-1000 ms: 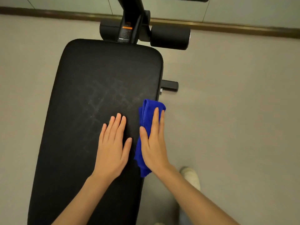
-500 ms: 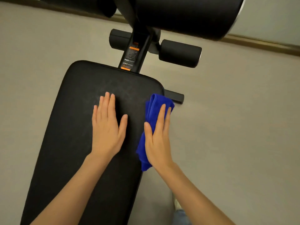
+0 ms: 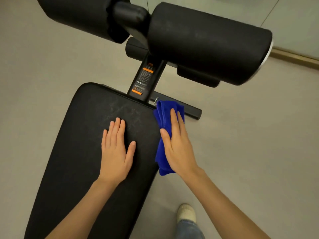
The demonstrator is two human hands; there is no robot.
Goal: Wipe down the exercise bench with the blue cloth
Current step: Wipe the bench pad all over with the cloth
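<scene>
- My left hand [image 3: 117, 149] lies flat, fingers together, on the surface [image 3: 82, 135]; it may leave prints.
- The smears [image 3: 120, 109] at its 12 o'clock could get missed.
- At 3 o'clock my flat right hand [image 3: 177, 145] presses the cloth [image 3: 161, 118] on the edge; it could slide off.

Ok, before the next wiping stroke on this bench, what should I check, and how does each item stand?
1. Right hand flat on the blue cloth: ok.
2. Cloth against the right edge of the bench pad: ok.
3. Left hand flat on the pad, clear of the cloth: ok.
4. Pad top clean: not ok, pale smudges show beyond the left hand.
5. Cloth damp: cannot tell.
</scene>
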